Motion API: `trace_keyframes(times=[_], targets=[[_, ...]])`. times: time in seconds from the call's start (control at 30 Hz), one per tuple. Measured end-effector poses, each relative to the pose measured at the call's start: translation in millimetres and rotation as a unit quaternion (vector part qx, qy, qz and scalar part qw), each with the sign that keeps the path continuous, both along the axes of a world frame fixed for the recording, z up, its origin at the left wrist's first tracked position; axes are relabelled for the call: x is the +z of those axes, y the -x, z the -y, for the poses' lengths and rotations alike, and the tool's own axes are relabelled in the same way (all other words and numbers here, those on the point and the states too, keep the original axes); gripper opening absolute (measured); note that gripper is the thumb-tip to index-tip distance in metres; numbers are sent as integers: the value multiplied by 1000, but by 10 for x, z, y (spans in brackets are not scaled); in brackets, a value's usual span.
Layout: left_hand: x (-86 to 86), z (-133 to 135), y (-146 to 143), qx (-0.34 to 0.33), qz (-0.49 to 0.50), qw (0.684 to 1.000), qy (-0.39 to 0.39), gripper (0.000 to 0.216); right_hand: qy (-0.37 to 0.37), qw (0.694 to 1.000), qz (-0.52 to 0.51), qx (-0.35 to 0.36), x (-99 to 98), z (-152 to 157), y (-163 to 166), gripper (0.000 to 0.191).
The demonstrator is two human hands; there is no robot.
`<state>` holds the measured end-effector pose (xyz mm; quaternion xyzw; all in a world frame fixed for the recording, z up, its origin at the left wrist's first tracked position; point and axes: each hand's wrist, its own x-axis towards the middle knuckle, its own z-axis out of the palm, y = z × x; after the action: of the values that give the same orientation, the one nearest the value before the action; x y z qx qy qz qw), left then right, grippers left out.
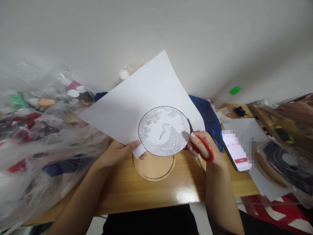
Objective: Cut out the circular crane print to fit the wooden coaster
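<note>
A white sheet of paper [146,88] is held up over the table, with a round line drawing of a crane [168,130] at its lower edge. Part of the drawing's outline is cut free along the bottom. My left hand [126,148] pinches the sheet at the lower left of the drawing, thumb on top. My right hand [200,143] grips red-handled scissors [207,151], whose dark blades lie at the right edge of the circle. Under the paper, a round wooden board [154,168] rests on the table, partly hidden.
Clear plastic bags [61,137] with small jars and coloured items crowd the left. On the right lie a phone [234,150], white papers [246,127] and a round dark object in plastic [288,160]. Blue material [207,117] lies behind the sheet. Another person's hand [295,111] shows far right.
</note>
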<state>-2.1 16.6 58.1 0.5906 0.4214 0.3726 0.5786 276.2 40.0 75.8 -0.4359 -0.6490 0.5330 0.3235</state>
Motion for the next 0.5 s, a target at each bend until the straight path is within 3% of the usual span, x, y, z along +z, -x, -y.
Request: trace_keyframes(times=[0.5], targets=[[-50,24,2,24,89,995,36,27,-8,1000,26,-10,25,22,-18,59]])
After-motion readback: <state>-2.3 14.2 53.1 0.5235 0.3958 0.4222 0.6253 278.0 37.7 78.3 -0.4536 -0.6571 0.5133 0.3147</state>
